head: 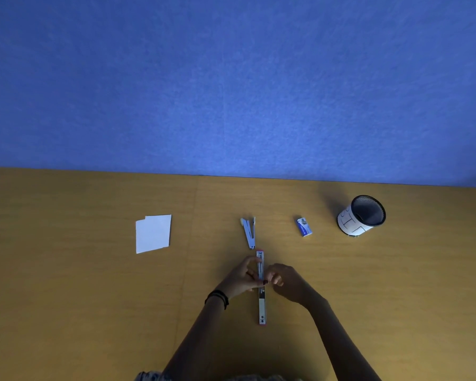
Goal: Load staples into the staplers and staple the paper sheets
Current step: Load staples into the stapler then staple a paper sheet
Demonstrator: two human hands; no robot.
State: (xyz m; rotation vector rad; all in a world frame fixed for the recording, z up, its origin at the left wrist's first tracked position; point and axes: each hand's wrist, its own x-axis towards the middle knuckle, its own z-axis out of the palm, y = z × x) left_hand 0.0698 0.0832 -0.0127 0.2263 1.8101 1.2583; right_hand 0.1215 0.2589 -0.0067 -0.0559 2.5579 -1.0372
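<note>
Working over the middle of the tabletop, you have both hands on one stapler, which lies flung fully open in a long straight line running away from you. Your left hand is at its left side, fingers curled against the metal channel with a thumb tip pressed on it, a dark painted nail showing there. Your right hand sits just beside the channel on the other side, fingers bunched together into a loose pinch right at the rail; what they pinch is too small to tell. A dark band circles your left wrist.

Count two staplers in all: the second stapler lies just beyond the far end of the first, light blue, hinged open in a narrow V, and untouched. One small box of staples sits to the right of it, well apart from your hands. Further right stands one black mesh pen cup with a white paper wrap, tilted in this wide view. Off to the left, two white paper sheets lie overlapped, one peeking out behind the other. Behind it all, a blue wall meets the far edge of the tabletop.
</note>
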